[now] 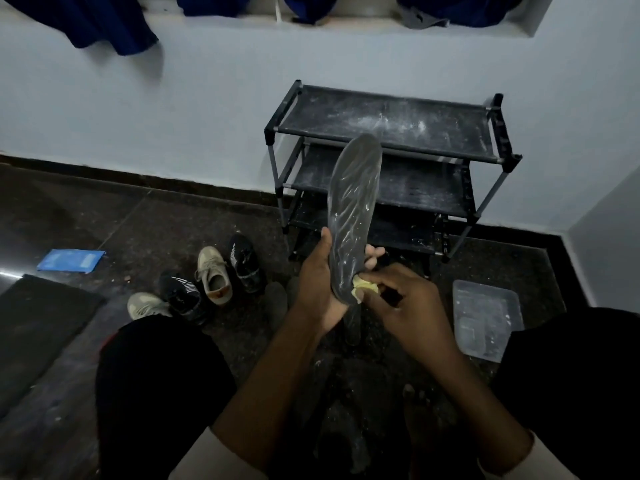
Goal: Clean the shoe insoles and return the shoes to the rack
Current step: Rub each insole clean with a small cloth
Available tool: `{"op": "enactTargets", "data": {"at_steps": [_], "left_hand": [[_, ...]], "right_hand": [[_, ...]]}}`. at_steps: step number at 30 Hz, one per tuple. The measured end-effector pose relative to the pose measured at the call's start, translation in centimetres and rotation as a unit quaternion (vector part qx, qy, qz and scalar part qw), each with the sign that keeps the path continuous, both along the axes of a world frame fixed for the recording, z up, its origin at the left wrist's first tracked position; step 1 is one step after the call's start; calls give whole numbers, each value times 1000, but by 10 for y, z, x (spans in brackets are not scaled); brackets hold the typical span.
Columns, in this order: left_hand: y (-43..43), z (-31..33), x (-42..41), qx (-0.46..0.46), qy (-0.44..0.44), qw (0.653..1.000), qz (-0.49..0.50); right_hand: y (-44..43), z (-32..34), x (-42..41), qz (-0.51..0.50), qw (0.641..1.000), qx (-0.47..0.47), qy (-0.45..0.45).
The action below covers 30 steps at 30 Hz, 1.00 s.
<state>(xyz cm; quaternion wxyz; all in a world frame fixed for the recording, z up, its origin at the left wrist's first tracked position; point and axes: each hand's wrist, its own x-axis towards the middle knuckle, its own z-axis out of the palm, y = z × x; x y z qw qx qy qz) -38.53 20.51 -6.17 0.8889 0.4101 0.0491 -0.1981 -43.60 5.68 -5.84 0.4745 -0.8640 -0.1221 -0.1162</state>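
Observation:
My left hand (317, 282) grips the heel end of a grey insole (353, 206) and holds it upright in front of me, toe end up. My right hand (403, 303) pinches a small yellow cloth (362, 289) against the insole's heel. A black shoe rack (391, 157) with three dusty shelves stands against the wall behind the insole. Two black shoes (244, 263) (183, 294) and two beige shoes (214, 275) (145, 304) sit on the dark floor to the left. Another insole (351, 327) lies on the floor under my hands.
A clear plastic tub (485, 318) sits on the floor at the right. A blue packet (71, 260) and a dark mat (38, 327) lie at the left. Dark blue clothes (114, 26) hang from a ledge above. My knees fill the lower corners.

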Motion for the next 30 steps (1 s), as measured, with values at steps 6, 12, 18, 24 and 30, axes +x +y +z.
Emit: {"op": "enactTargets", "data": {"at_steps": [6,12,18,24,30], "left_hand": [[-5,3,-2,8,7,999,36],[-8,5,-8,28,-4,999,24],[-6,7,-7,9,-4,999,48],[-8,8,-11,42,-5,998,47],[-11,5,-13,53,1,998,41]], "right_hand": [[0,7,-1,29,999,10,15],[-4,9,4,-8,1000,24,9],[-1,10,-4,30,999,19,19],[8,12,-6,53,997,41,37],[3,14,0,20,997,70,27]]}}
